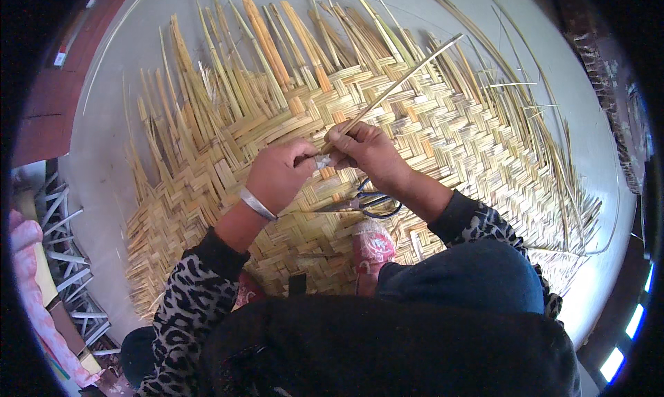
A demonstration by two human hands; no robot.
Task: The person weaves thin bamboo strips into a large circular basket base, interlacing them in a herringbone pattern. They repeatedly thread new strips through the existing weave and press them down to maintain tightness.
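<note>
Over a woven mat of split cane strips [456, 141], both my hands meet near the middle. My right hand [373, 155] is closed around a long, thin cane strip [408, 74], which slants up to the right. At the strip's lower end, my left hand [280, 172], with a pale band on its wrist, is pinched closed. A small white piece [323, 161] shows between the hands; whether it is held or wrapped on a finger I cannot tell. Just below them, scissors [366, 202] with dark looped handles lie on the mat.
Loose unwoven cane ends [259, 37] stick out along the mat's far edge. My shoe [373, 245], red with white, rests on the mat. A white metal rack [72, 279] and pink cloth [28, 259] are at left. The grey floor [104, 189] surrounds the mat.
</note>
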